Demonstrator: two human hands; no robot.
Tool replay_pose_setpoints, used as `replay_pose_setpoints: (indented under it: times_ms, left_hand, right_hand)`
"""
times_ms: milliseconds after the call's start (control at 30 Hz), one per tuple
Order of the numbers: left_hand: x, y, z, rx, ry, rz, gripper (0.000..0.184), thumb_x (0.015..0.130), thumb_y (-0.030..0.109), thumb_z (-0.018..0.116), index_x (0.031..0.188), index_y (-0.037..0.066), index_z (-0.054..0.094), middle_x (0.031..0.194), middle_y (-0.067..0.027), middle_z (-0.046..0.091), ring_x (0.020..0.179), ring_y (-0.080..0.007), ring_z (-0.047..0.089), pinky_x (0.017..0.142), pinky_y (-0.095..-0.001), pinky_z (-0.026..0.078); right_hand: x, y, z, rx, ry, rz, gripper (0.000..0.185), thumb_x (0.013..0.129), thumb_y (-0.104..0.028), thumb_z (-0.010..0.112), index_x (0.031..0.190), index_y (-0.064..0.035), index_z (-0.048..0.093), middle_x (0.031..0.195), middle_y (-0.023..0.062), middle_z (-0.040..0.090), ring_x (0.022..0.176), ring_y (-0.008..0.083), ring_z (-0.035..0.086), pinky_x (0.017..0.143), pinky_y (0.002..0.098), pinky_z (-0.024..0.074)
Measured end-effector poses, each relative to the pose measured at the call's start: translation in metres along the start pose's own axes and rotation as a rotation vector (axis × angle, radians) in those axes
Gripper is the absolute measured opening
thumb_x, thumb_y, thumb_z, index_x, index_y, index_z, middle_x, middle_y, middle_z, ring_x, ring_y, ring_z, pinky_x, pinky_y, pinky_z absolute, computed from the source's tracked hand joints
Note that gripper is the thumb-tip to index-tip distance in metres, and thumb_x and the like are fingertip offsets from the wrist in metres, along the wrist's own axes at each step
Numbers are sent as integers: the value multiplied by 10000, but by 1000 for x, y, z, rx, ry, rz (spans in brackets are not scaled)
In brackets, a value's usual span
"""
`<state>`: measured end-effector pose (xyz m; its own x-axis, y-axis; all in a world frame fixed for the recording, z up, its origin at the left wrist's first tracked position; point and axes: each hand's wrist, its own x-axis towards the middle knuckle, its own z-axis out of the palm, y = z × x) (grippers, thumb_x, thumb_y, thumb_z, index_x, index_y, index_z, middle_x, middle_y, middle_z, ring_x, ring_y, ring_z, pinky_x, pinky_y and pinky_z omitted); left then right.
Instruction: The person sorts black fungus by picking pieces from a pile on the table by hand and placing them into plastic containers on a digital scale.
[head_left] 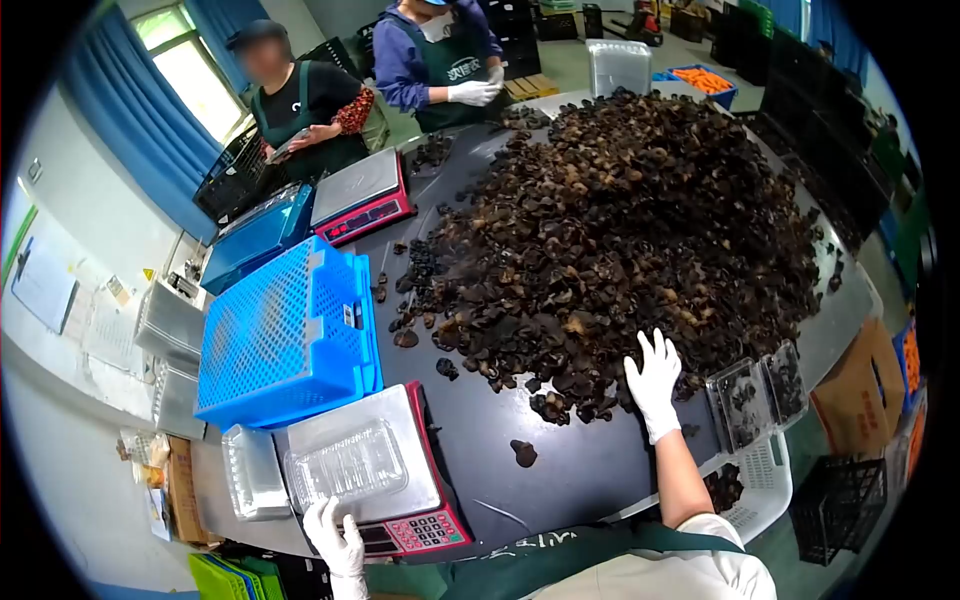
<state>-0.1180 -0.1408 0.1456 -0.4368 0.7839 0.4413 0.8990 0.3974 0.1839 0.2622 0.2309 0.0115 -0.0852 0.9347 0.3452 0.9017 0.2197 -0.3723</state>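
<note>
A large heap of dark wood ear mushrooms [620, 230] covers much of the dark table. My right hand [654, 385], in a white glove, is at the heap's near edge with fingers spread and nothing visibly in it. Also gloved, my left hand [335, 540] is by the front edge of the red scale [425, 532], its fingers apart. On that scale's metal plate lies a clear plastic tray [345, 462] with no mushrooms visible in it. Whether my left fingertips touch the scale or tray, I cannot tell.
Left of the heap stands a blue crate [285, 335], with clear containers [252, 470] below it. A second scale [362, 195] is farther back. An open clamshell box [745, 405] holds some mushrooms above a white basket [765, 490]. Two people [440, 60] stand across the table.
</note>
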Motion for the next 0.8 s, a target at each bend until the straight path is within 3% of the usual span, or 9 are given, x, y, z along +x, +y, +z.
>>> replay_pose_setpoints:
  times_ms: [100, 233, 267, 333, 500, 567, 633, 767, 800]
  left_hand:
    - [12, 28, -7, -4, -80, 11, 527, 687, 117, 724, 1182, 45, 559, 1166, -168, 518, 1117, -351, 459, 971, -451, 359]
    - [9, -8, 24, 55, -205, 73, 303, 714, 97, 709, 1007, 110, 634, 969, -100, 620, 943, -294, 571, 846, -404, 436]
    - [19, 0, 23, 44, -92, 148, 179, 729, 76, 688, 896, 126, 645, 834, -61, 634, 808, -282, 597, 751, -390, 460]
    - [26, 3, 20, 32, -120, 150, 168, 713, 76, 704, 866, 121, 654, 790, -72, 622, 770, -287, 595, 702, -385, 464]
    - [41, -1, 19, -143, -205, 60, 113, 676, 65, 740, 757, 85, 666, 730, -102, 608, 690, -293, 588, 634, -379, 470]
    - [43, -5, 19, -242, -361, -64, 122, 689, 118, 743, 770, 80, 659, 714, -85, 601, 693, -268, 590, 642, -361, 469]
    - [51, -16, 14, -567, -707, -422, 141, 712, 129, 753, 800, 45, 682, 782, -65, 668, 759, -145, 626, 688, -287, 486]
    - [69, -28, 5, -851, -884, -557, 145, 757, 151, 732, 823, 31, 686, 823, -32, 678, 783, -90, 595, 718, -267, 478]
    - [66, -38, 15, -805, -833, -409, 157, 780, 172, 714, 855, 37, 683, 829, -29, 679, 779, -89, 586, 720, -266, 473]
  right_hand:
    - [-7, -11, 6, 36, -124, -12, 597, 837, -358, 596, 1376, -160, 434, 1452, 167, 335, 1335, 366, 275, 1093, 524, 186]
    - [-19, -19, 5, 34, -154, -76, 584, 827, -327, 614, 1360, -154, 449, 1451, 170, 338, 1342, 366, 279, 1100, 543, 169]
    - [-18, -16, 4, 55, -155, -87, 577, 823, -315, 620, 1352, -152, 457, 1447, 169, 344, 1341, 363, 280, 1101, 537, 174]
    - [-18, -13, 3, 58, -155, -112, 570, 818, -300, 626, 1343, -149, 463, 1441, 165, 352, 1340, 356, 284, 1103, 524, 182]
    - [-17, -14, 6, 1, -155, -134, 575, 817, -275, 630, 1347, -139, 453, 1443, 150, 347, 1339, 339, 285, 1109, 508, 179]
    - [-16, -14, 7, -10, -156, -134, 562, 826, -268, 617, 1347, -135, 455, 1446, 140, 346, 1339, 326, 289, 1113, 501, 177]
    - [-15, -14, 9, -33, -163, -128, 549, 833, -269, 610, 1344, -135, 460, 1445, 138, 349, 1339, 320, 293, 1111, 500, 182]
    - [-16, -8, 16, -38, -125, -159, 531, 843, -259, 605, 1340, -130, 468, 1425, 135, 372, 1334, 315, 307, 1108, 485, 189]
    - [-16, -6, 18, -45, -126, -165, 526, 843, -255, 606, 1336, -126, 473, 1423, 135, 376, 1333, 315, 308, 1106, 481, 194]
